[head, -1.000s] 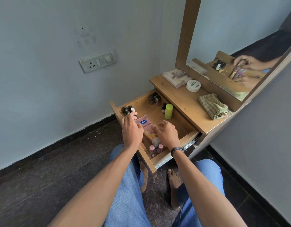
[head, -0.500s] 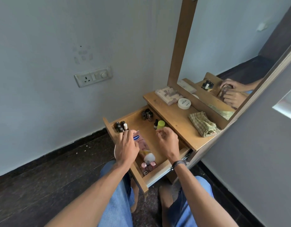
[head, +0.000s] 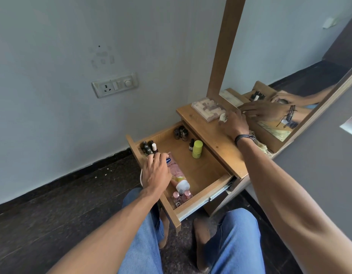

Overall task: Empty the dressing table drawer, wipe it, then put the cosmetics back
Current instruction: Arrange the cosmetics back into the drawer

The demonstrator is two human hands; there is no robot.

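Our right hand [head: 233,123] covers white jar [head: 223,117] on table [head: 210,135] above drawer [head: 206,171], grip unseen | left hand [head: 156,171] lies relaxed on drawer's front panel | we should grip jar's sides, lift level.

Home bedroom, mirrored dressing table [head: 210,133], cosmetics drawer [head: 202,175]

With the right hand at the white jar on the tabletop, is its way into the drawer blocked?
Nothing visible blocks it. The tabletop between the white jar and the drawer is bare, and bare drawer floor shows between the green bottle and the pink tube by the left hand.
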